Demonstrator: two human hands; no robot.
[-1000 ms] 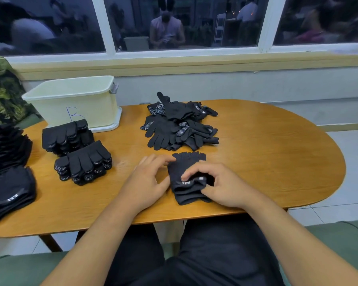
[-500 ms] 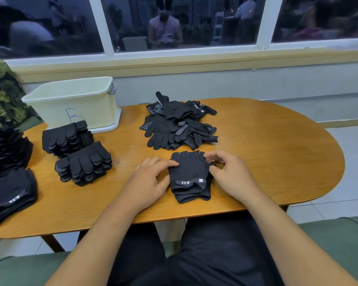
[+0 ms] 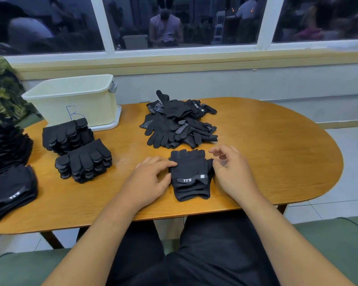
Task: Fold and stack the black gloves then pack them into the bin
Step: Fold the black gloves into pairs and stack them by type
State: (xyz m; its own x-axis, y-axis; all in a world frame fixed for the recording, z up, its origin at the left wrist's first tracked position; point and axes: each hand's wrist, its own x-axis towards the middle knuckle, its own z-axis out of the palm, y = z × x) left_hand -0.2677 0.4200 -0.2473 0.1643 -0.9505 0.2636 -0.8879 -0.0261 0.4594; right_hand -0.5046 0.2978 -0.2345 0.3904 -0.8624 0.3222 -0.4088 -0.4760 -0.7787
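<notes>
Near the front edge of the oval wooden table (image 3: 267, 145) lies the folded black knit glove bundle (image 3: 191, 174). Straight fingers of the left hand (image 3: 151, 180) touch its left side; the right hand (image 3: 232, 174) is loosely curled beside its right, gripping nothing. Soft, light and floppy, it is likely best pinched from both sides.

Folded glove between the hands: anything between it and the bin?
Partly. The far stack of folded gloves sits right before the bin front wall, with the near stack beside it. The table strip from the folded glove toward the bin's right corner looks bare, and the bin's top is open.
</notes>
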